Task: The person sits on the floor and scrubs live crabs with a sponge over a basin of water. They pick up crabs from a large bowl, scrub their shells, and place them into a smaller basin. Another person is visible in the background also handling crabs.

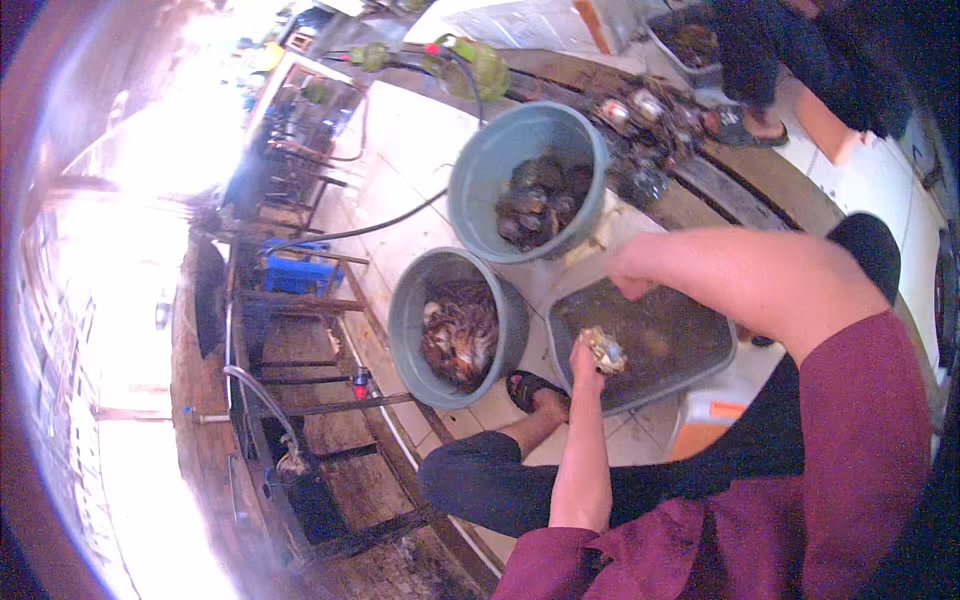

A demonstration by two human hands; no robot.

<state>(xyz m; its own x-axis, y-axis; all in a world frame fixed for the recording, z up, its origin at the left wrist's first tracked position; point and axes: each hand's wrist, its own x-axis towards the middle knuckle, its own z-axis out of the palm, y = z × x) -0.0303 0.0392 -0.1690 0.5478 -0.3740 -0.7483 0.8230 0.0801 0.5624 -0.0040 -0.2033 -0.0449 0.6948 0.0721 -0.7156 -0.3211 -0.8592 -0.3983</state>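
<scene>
My left hand (586, 362) is closed on a pale yellowish, lumpy thing (606, 352) with a bluish-white patch, too blurred to name. It is over the near left part of a grey rectangular tub (722, 362) that holds murky brown water. My right arm reaches across from the right, and my right hand (634, 268) hangs above the tub's far side. Motion smears its fingers, so their grip does not show. Left of the tub, a round grey-blue basin (402, 350) contains a reddish-brown, wet heap (462, 335). Farther off, a second basin (470, 190) has dark, rounded lumps (545, 200) in it.
At the left, dark metal frames (350, 405) and a blue plastic stool (300, 268) stand beside the pale tiles. Green gas cylinders (480, 72) and a heap of dark clutter (655, 130) lie beyond the basins. Another person's sandalled foot (755, 128) is at the upper right.
</scene>
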